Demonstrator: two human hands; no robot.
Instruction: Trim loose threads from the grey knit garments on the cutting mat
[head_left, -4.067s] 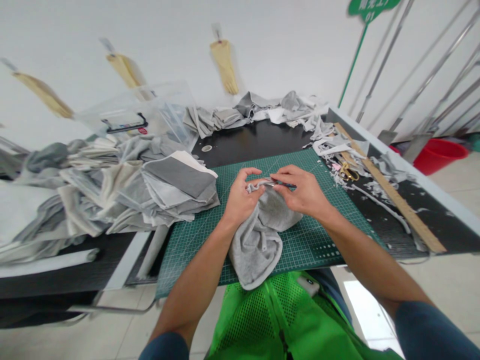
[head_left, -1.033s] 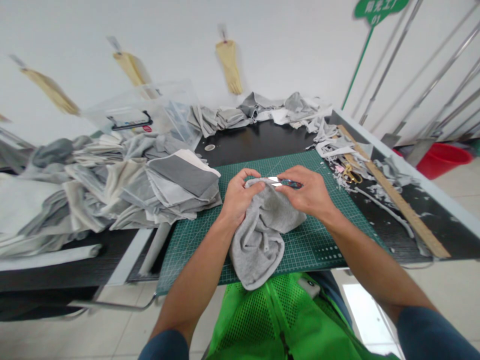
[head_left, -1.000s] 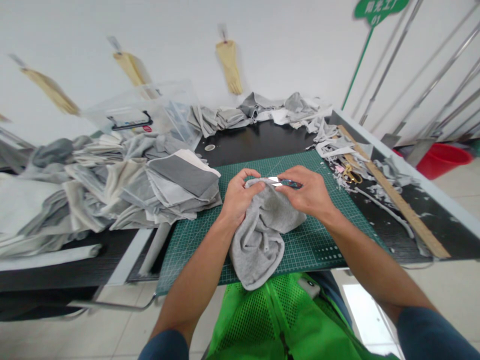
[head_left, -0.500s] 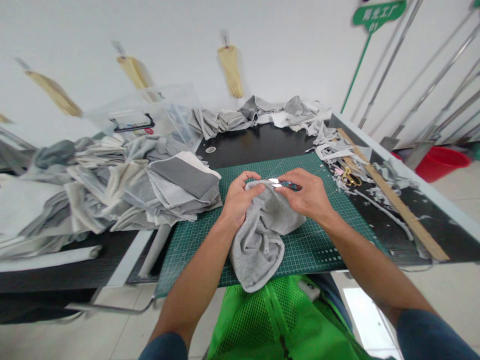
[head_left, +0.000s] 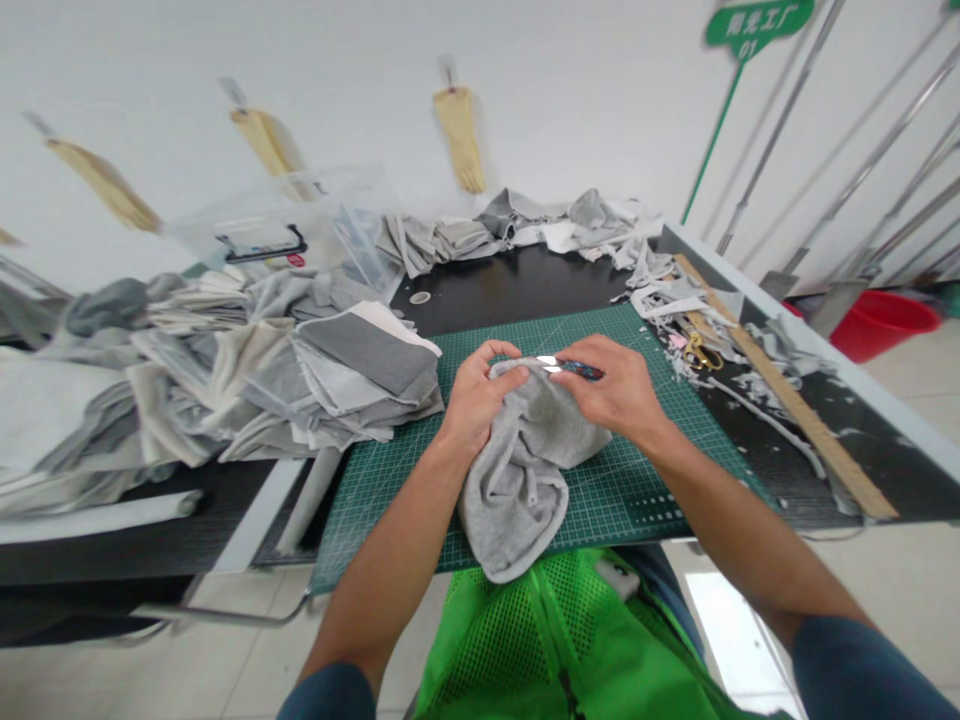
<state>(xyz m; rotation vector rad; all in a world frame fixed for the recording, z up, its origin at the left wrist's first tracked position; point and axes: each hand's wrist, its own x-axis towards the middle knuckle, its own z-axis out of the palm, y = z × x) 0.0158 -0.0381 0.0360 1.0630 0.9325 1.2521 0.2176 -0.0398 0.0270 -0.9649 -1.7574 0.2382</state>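
The left hand (head_left: 474, 398) is partly curled, its thumb and fingers closed on the top edge of a gray cloth (head_left: 517, 505). The right hand (head_left: 621, 385) grips a pair of small snips (head_left: 583, 370) between thumb and fingers, with the two shiny blades pointing left at that same edge, close to the left thumb; whether the blades touch the fabric is hard to tell. The gray cloth hangs bunched from the left hand over the green cutting mat (head_left: 390, 500), its rounded lower end reaching past the mat's near edge, in front of the green vest (head_left: 510, 650). The mat sits on a black counter (head_left: 502, 290). Just left of it lies a big heap of folded fabric (head_left: 360, 360), with a clear plastic box (head_left: 345, 215) behind. On the right, a wooden ruler (head_left: 795, 405) lies at a slant, with gold-handled scissors (head_left: 703, 352) and pale scraps (head_left: 675, 300) beside it. Yellow gloves (head_left: 460, 135) hang on the wall (head_left: 570, 90).
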